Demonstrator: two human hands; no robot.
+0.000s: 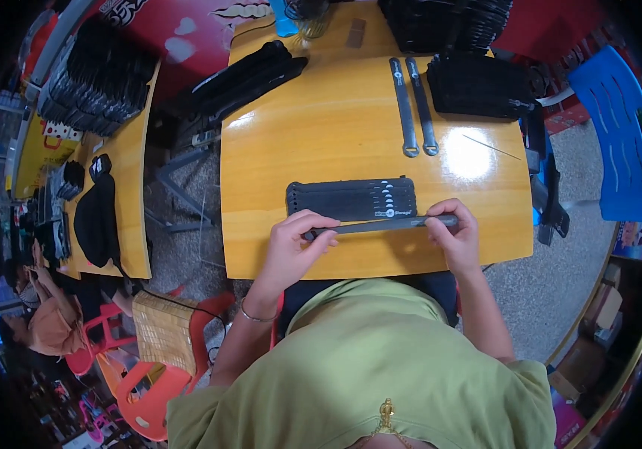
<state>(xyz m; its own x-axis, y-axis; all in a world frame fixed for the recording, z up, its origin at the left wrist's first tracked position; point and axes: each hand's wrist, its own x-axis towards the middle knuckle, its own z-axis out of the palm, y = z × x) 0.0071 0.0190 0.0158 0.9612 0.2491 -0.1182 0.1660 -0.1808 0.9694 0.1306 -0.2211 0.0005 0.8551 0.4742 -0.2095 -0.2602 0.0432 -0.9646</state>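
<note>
A dark strap [381, 224] is stretched level between my two hands, just over the near part of the table. My left hand [296, 243] pinches its left end between thumb and fingers. At the other end, my right hand [457, 233] grips it the same way. Directly beyond it lies a neat row of overlapping black straps [332, 197], with pale printed marks toward their right ends. Farther off, two single dark straps [403, 108] [423, 108] lie side by side, each with a loop at its near end.
The wooden table [291, 142] also bears a bundle of black straps [478, 84] at right, a bigger pile [444, 26] behind it and a long black bundle [250, 78] at far left. A side table with black stacks [96, 78] stands left. A blue chair [620, 135] is at right.
</note>
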